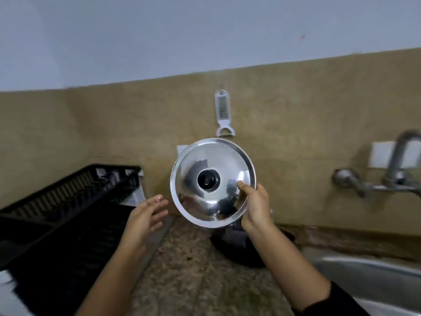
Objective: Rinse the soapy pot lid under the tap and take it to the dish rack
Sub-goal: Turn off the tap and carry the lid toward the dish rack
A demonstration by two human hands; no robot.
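Black dish rack at far left on the counter, slotted and ribbed, its contents too dark and blurred to make out; something pale and shiny just behind its far right corner, not identifiable. Left hand raised beside the rack's right edge, fingers spread and loose, palm turned toward the lid, gripping nothing and not touching it. Speckled stone counter below, between rack and sink. Steel pot lid held up at centre frame in mid-air, tilted with its domed top and black knob facing the camera, above the counter, between rack and tap and inside neither rack nor sink. Right hand closed on the lid's lower right rim, thumb pressed on the top face, fingers hidden behind. White peeler hung on the tan wall just above the lid. Dark round vessel on the counter under the lid, partly hidden by the forearm, contents not visible. Wall-mounted tap at right, well apart from the lid. Steel sink at lower right, only its rim and near wall seen.
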